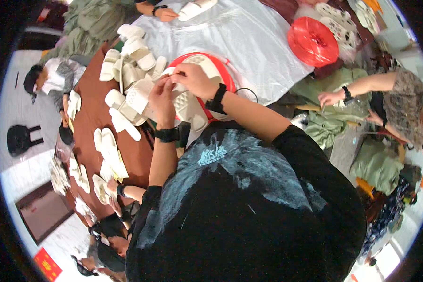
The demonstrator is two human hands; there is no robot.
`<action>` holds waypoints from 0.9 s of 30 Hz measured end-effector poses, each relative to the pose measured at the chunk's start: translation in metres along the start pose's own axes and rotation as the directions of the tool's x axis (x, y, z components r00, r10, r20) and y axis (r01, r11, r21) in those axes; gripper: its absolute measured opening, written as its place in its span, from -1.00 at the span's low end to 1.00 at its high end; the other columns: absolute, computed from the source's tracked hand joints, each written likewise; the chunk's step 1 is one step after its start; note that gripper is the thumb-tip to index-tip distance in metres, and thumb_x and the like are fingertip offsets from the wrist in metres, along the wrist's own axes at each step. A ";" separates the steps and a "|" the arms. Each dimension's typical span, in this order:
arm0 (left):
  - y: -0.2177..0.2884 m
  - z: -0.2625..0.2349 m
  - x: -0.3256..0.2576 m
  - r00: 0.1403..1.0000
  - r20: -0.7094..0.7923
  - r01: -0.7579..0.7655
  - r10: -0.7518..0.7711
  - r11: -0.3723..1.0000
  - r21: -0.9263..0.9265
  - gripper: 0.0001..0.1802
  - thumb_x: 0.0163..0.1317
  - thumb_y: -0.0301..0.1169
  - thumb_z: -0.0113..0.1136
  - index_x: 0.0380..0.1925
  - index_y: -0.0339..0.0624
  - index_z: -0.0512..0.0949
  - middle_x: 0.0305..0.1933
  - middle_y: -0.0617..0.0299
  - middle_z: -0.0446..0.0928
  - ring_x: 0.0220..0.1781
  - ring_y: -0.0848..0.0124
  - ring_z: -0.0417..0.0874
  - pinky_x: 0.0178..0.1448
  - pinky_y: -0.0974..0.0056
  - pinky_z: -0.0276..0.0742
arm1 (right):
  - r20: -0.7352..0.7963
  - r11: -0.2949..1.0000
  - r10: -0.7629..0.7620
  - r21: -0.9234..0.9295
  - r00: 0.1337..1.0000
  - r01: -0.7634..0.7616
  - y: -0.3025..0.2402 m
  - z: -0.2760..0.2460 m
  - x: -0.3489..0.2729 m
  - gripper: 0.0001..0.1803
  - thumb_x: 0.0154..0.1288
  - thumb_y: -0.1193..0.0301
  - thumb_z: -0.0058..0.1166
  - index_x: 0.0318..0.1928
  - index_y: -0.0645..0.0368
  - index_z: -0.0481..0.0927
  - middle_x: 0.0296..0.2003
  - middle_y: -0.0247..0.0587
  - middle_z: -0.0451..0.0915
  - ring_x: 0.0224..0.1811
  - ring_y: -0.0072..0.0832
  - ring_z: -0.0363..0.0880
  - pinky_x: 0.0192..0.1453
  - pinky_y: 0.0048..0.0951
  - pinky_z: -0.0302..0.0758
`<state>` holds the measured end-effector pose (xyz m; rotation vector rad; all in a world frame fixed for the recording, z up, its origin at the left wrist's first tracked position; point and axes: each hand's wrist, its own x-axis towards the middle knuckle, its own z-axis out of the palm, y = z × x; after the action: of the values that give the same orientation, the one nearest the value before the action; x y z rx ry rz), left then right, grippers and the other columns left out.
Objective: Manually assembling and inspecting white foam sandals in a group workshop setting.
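Brown tabletop (87,113) spreads left of the fingers (159,89), bearing a pair of pale slippers (109,148). Nearer, a slipper heap (138,96) crowds close beside the left hand (162,104). Both hands' fingers are pinched together; whether they grip something thin, I cannot tell. Right beneath them sit white slippers (189,109) within a red band (226,70), partly covered by the right hand (198,81). Rightward of the fingers stretch a plastic sheet (263,47) and, well apart, a red roll (312,42).

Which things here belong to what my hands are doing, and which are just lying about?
Apparently in the job: left hand, right hand, cream slippers beneath them, red ring beside those slippers.

Seemingly just lying about: black stool, green bundle.
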<state>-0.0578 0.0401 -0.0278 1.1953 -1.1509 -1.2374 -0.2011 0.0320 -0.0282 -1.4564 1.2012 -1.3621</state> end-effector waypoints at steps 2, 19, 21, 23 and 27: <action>0.000 0.004 0.000 1.000 -0.008 0.015 -0.015 1.000 -0.001 -0.80 0.31 -0.46 0.16 -0.15 -0.37 0.59 -0.15 0.21 0.61 -0.26 0.52 0.57 -0.12 0.42 0.51 | -0.043 0.996 -0.057 -0.077 0.997 0.054 0.001 -0.001 -0.002 -0.76 0.12 0.30 0.10 -0.43 0.25 0.60 -0.48 0.03 0.56 -0.39 -0.09 0.56 -0.30 -0.16 0.45; 0.007 0.018 0.004 0.996 -0.032 0.081 -0.078 0.993 0.080 -0.84 0.35 -0.45 0.12 -0.16 -0.26 0.60 -0.21 0.33 0.61 -0.34 0.67 0.48 -0.32 0.55 0.32 | -0.250 0.995 -0.103 -0.013 0.963 0.103 0.007 0.007 -0.011 -0.87 0.26 0.45 -0.02 -0.36 0.28 0.47 -0.45 0.04 0.52 -0.35 -0.02 0.51 -0.30 -0.13 0.40; 0.008 0.015 0.002 0.997 -0.013 0.081 -0.080 0.993 0.084 -0.84 0.35 -0.45 0.12 -0.16 -0.27 0.60 -0.21 0.32 0.61 -0.34 0.67 0.49 -0.32 0.56 0.34 | -0.260 0.994 -0.111 -0.032 0.959 0.106 0.007 0.010 -0.011 -0.87 0.27 0.46 -0.04 -0.37 0.28 0.44 -0.45 0.04 0.50 -0.35 0.01 0.50 -0.30 -0.11 0.39; 0.007 0.013 0.001 0.997 0.002 0.080 -0.081 0.993 0.086 -0.84 0.35 -0.45 0.11 -0.17 -0.28 0.59 -0.21 0.31 0.62 -0.34 0.67 0.49 -0.32 0.56 0.36 | -0.241 0.992 -0.092 -0.109 0.966 0.068 0.005 0.013 -0.012 -0.87 0.26 0.46 -0.04 -0.39 0.26 0.43 -0.47 0.03 0.50 -0.36 0.01 0.50 -0.31 -0.08 0.39; 0.001 0.013 0.001 0.999 -0.031 0.036 -0.033 0.994 0.107 -0.84 0.35 -0.46 0.11 -0.17 -0.31 0.59 -0.24 0.29 0.61 -0.37 0.67 0.49 -0.32 0.57 0.39 | -0.226 0.992 -0.079 -0.111 0.971 0.055 0.006 0.015 -0.015 -0.88 0.24 0.45 -0.03 -0.40 0.25 0.44 -0.47 0.03 0.50 -0.36 0.01 0.50 -0.31 -0.08 0.39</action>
<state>-0.0708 0.0384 -0.0260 1.3146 -1.1928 -1.1927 -0.1870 0.0441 -0.0396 -1.4512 1.3989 -1.5692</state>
